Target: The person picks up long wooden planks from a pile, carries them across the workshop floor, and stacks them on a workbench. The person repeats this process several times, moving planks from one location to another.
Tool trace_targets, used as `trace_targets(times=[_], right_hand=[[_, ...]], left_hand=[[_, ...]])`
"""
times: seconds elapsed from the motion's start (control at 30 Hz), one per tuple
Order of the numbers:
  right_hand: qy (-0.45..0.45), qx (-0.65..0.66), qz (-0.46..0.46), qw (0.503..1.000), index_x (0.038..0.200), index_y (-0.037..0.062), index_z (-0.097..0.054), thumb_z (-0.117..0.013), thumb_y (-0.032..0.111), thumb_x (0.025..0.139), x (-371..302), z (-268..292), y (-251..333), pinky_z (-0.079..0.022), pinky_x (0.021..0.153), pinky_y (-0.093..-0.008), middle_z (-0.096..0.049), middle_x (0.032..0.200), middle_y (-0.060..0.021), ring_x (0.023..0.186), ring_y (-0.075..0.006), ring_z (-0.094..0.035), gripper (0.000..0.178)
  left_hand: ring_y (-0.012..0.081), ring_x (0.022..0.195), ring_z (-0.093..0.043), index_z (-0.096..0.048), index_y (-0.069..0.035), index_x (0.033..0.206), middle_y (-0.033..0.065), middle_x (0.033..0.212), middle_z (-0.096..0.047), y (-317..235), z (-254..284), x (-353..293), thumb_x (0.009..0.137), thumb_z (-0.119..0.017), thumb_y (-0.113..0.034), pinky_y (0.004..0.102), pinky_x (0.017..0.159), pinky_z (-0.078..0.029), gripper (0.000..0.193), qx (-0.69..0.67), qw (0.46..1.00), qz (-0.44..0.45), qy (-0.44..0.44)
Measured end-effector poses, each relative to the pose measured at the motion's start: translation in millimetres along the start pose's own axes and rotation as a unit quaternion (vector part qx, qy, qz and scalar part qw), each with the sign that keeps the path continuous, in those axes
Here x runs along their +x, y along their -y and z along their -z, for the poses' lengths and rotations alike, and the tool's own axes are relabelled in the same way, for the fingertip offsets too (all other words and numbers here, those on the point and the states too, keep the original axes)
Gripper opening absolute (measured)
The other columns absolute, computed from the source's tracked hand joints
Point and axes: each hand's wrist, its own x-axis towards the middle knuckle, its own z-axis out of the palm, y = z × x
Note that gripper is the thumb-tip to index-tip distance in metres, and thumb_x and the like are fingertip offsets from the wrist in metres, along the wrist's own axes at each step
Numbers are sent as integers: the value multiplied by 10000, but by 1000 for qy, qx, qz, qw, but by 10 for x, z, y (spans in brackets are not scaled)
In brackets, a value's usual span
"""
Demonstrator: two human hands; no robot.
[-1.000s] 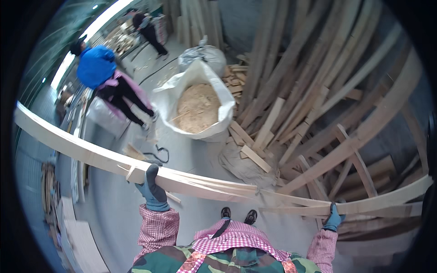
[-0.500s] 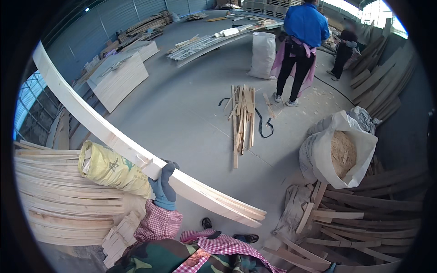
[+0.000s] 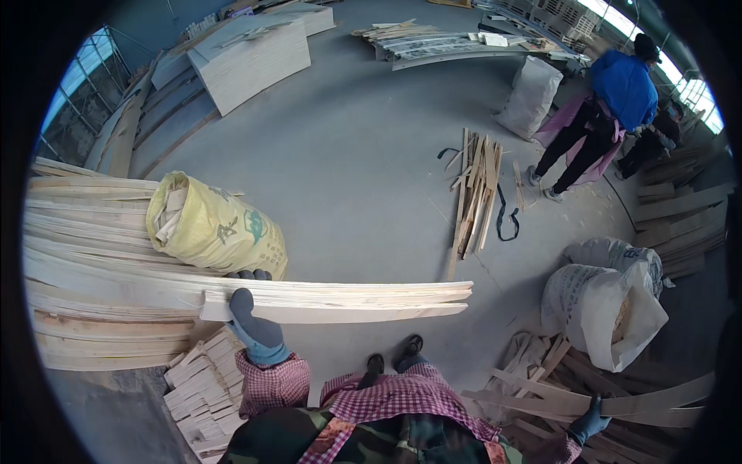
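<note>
Planks — a bundle of long pale wooden strips [image 3: 340, 298] — lie level across the person's front, their long axis running left to right, the right ends hanging free over the grey concrete floor [image 3: 348, 170]. The left hand [image 3: 251, 321], in a blue-grey glove, is clamped round the bundle near its left part, fingers curled over the top edge and thumb up the near face, so nearly all the length reaches rightward from the grip. The left ends run in over the big stack of pale boards [image 3: 93, 271] at the left, just below a bulging yellow sack [image 3: 209, 228]. The right hand [image 3: 591, 421], also gloved, is well apart — closed on a separate curved pale strip [image 3: 618, 402] low at the right, beside the open white sack of sawdust [image 3: 610, 309].
</note>
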Motion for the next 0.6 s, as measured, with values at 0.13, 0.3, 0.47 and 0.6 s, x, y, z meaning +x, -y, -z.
trace_targets(times=[0.13, 0.3, 0.47, 0.6], right_hand=[[47, 39, -7, 998, 1168, -51, -509, -599, -47, 776, -22, -1080, 444, -459, 881, -291, -554, 1109, -114, 982, -195, -544, 402], [105, 60, -4, 993, 1175, -42, -514, -616, 3, 783, -137, -2656, 888, -388, 930, -320, -559, 1124, -108, 1010, -187, -524, 407], [151, 138, -22, 979, 1167, -24, -525, -630, 27, 789, -155, -4340, 1212, -396, 913, -329, -560, 1117, -87, 1008, -184, -520, 395], [164, 144, -39, 975, 1149, -29, -531, -649, 35, 780, -291, -5715, 1341, -418, 893, -328, -570, 1099, -97, 973, -193, -538, 393]], left_hand=[[228, 973, -538, -472, -47, 1142, 66, 1056, -555, 104, 302, 568, 930, -416, -250, 383, 915, -407, 299, 24, 988, -77, 129], [220, 1032, -526, -452, -64, 1170, 55, 1107, -537, 290, 320, 1277, 947, -405, -330, 372, 927, -423, 349, 44, 992, -110, 33], [163, 873, -535, -514, -43, 1016, 48, 936, -556, 538, -354, 1974, 902, -483, -374, 302, 801, -448, 351, 189, 953, -202, -123], [168, 828, -508, -472, -65, 927, 57, 874, -521, 557, -683, 2549, 890, -465, -431, 308, 765, -422, 367, 182, 949, -194, -171]])
